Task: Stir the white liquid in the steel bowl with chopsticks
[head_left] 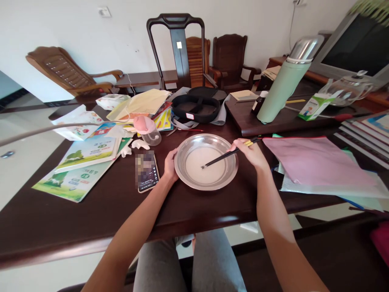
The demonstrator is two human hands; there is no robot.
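Note:
In the head view a round metal bowl (182, 174) rests on the dark wooden table, with a pale, milky liquid (200, 156) in its bottom. My left hand (171, 165) grips the bowl's left rim, its fingers partly hidden behind the edge. On the other side my right hand (247, 152) is closed around a pair of black chopsticks (223, 156) with yellowish upper ends. They slant down to the left over the bowl, their tips in or at the liquid. A phone (147, 171) lies left of my left hand.
Booklets (88, 156), a pink-topped cup (147, 129) and a black case (196, 107) occupy the left and back. A green thermos (281, 89) stands on a raised board at right, behind a pink zip folder (316, 160). The table's front edge (212, 225) is near my legs.

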